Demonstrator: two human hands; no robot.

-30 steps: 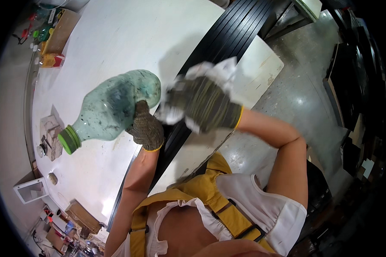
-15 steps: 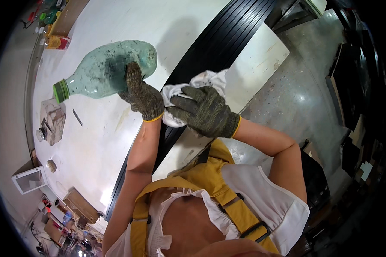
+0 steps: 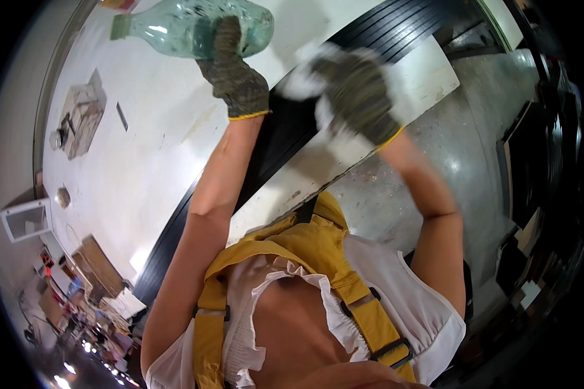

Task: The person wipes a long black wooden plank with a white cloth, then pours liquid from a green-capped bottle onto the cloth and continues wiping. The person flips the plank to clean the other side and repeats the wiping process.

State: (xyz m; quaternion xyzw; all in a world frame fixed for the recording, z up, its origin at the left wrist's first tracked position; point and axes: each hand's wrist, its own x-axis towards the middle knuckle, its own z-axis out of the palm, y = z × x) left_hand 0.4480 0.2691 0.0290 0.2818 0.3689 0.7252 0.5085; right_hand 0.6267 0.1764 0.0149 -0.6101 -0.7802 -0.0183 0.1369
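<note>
A large see-through green plastic bottle with a green cap lies tilted sideways in my left hand, held above the table near the upper edge of the view. The fingers wrap round its far side, and dark specks show on it. My right hand, in the same dark knitted kind of glove, is closed on a white cloth. Hand and cloth are smeared by motion over a long black ribbed strip that runs diagonally along the table. Whether the cloth touches the strip is hard to see.
On the white table stand a marbled block and a thin dark blade-like piece. A brown board and clutter sit at the lower left. The grey floor lies right of the table edge; dark panels stand beyond.
Both hands have moved farther up in the view. The right hand and cloth have swung right along the strip, away from the left hand. The bottle stays held.
</note>
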